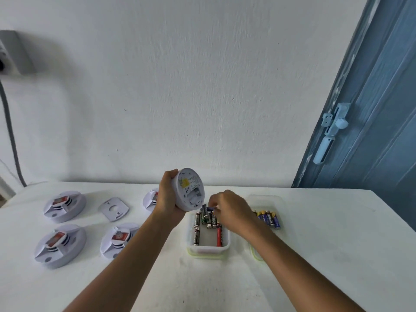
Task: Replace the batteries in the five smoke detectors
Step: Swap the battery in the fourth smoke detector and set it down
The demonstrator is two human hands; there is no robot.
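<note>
Nearest me I see a white tub [208, 246] of loose batteries [206, 218], a second tub [255, 253] of blue batteries [270, 218] just right of it. My right hand [229, 209] dips over the first tub, fingertips pinching a battery. My left hand [167, 195] grips a smoke detector [190, 189] tilted above the tub's far edge. Four more detectors [64, 206] sit to the left, around a mounting plate [113, 209]
</note>
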